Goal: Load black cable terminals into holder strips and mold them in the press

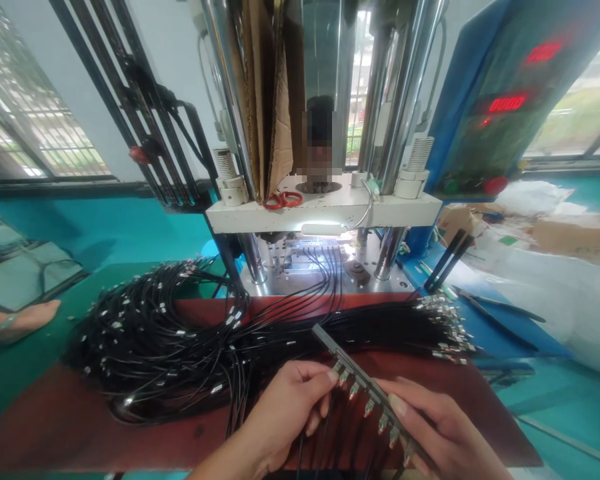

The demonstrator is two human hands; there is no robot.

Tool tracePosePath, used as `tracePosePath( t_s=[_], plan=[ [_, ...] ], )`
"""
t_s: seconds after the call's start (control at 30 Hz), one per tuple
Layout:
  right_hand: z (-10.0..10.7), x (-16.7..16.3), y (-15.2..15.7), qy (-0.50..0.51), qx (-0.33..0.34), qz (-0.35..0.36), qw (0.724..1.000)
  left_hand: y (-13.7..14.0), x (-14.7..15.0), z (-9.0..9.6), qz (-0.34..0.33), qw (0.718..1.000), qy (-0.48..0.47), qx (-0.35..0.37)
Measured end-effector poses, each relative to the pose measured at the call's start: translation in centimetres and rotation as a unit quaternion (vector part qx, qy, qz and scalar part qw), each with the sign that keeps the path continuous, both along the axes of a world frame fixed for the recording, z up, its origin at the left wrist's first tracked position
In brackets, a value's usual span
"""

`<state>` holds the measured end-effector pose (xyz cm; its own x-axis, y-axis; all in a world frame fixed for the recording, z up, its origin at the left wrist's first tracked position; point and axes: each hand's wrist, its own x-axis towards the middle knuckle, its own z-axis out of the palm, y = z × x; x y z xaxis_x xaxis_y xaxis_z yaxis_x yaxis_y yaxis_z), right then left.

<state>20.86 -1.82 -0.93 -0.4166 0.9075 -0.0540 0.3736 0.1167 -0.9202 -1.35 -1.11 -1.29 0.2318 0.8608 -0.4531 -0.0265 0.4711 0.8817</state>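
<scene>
My right hand [433, 420] grips the lower end of a long dark bar [327, 341], which slants down to the right in front of me. Along the bar's near edge sit several small metal connectors [369, 407], with thin black cables hanging from them. With thumb and finger, my left hand [293, 400] pinches a connector end near the bar's upper part; the fingers partly hide it. Just beyond my hands lies a thick bundle of black cables [375, 330], its metal ends fanned out at the right. The bundle loops round in a large coil [145, 320] at the left.
A press [280, 217] stands ahead, several cables running into its lit lower plate [285, 283]. Red-handled scissors [283, 200] rest on its white plate. Tweezers [500, 310] lie on the blue surface. Another person's hand [25, 323] is at far left; someone is visible behind the press.
</scene>
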Motion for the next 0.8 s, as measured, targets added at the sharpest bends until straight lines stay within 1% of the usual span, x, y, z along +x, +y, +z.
tracePosePath(
  t_s=[0.07, 0.2, 0.37, 0.47, 0.53, 0.6, 0.63, 0.7, 0.77, 0.8],
  plan=[
    [0.1, -0.1, 0.0, -0.002, 0.014, 0.009, 1.0, 0.0, 0.0, 0.1, 0.001, 1.0, -0.004, 0.001],
    [0.0, -0.2, 0.0, -0.022, 0.038, 0.002, 0.999, 0.0, -0.1, 0.1, -0.003, 1.0, -0.019, 0.005],
    [-0.1, -0.1, 0.0, -0.053, 0.041, 0.04, 0.997, 0.1, -0.5, 0.1, -0.004, 1.0, -0.027, -0.002],
    [0.0, -0.1, 0.0, -0.068, 0.048, 0.054, 0.995, 0.2, -0.6, -0.1, -0.017, 0.999, -0.035, -0.003],
    [0.1, -0.2, 0.0, -0.061, 0.043, 0.05, 0.996, 0.2, -0.6, -0.2, -0.022, 0.999, -0.028, 0.0],
    [0.0, -0.3, 0.0, -0.033, 0.022, 0.037, 0.999, 0.0, -0.5, 0.1, -0.027, 1.0, -0.005, 0.007],
    [-0.1, -0.3, 0.0, -0.011, 0.002, 0.032, 0.999, -0.2, -0.6, 0.6, -0.041, 0.999, 0.019, 0.019],
    [-0.3, 0.0, 0.3, 0.03, -0.054, 0.031, 0.998, -0.7, -1.3, 2.3, -0.079, 0.99, 0.093, 0.076],
    [-0.4, 0.5, 0.8, 0.041, -0.104, 0.033, 0.993, -1.2, -2.5, 4.9, -0.107, 0.972, 0.165, 0.129],
    [-0.4, 0.8, 1.0, 0.033, -0.117, 0.031, 0.992, -1.2, -3.3, 6.3, -0.109, 0.967, 0.182, 0.144]
  ],
)
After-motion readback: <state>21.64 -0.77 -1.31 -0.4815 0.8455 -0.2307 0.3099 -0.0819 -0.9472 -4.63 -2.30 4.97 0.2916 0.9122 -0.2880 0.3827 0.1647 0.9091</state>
